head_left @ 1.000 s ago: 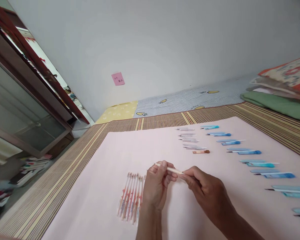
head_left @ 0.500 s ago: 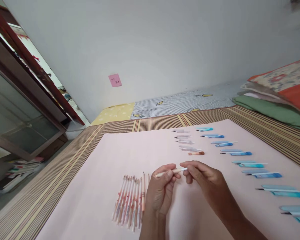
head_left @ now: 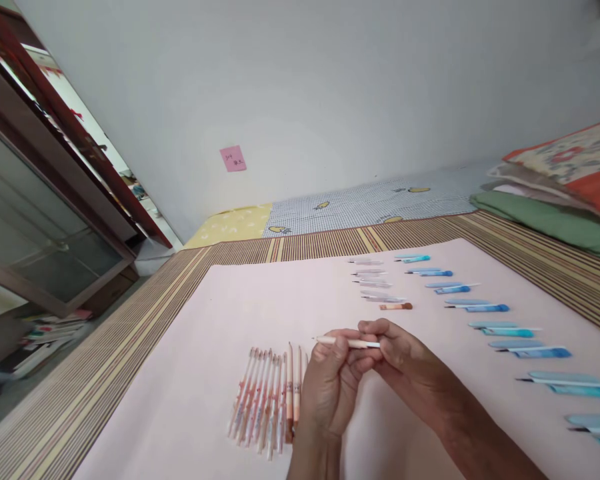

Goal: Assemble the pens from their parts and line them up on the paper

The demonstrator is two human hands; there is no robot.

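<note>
My left hand (head_left: pixel 330 373) is closed around a cream pen barrel (head_left: pixel 325 341), held nearly level above the pink sheet. A thin point sticks out of the barrel's left end. From its right end comes a white pen refill (head_left: pixel 373 345), pinched by the thumb and fingers of my right hand (head_left: pixel 400 350). Just beyond my hands lies a short peach pen piece with a brown end (head_left: pixel 396 307). Left of my left hand, several pens with clear and pink barrels (head_left: pixel 257 400) lie side by side, next to peach pens (head_left: pixel 297 380) partly hidden by my wrist.
Disassembled blue pens (head_left: pixel 480 307) run down the right side of the pink sheet (head_left: pixel 180 360). Pale lilac pen parts (head_left: pixel 373 283) lie at the back. The sheet rests on a striped mat (head_left: pixel 145 313). Folded bedding (head_left: pixel 540 220) is piled at the far right.
The white refill has slid further into the barrel, and a point now shows at the barrel's left end. My hands are closer together. The view has shifted slightly.
</note>
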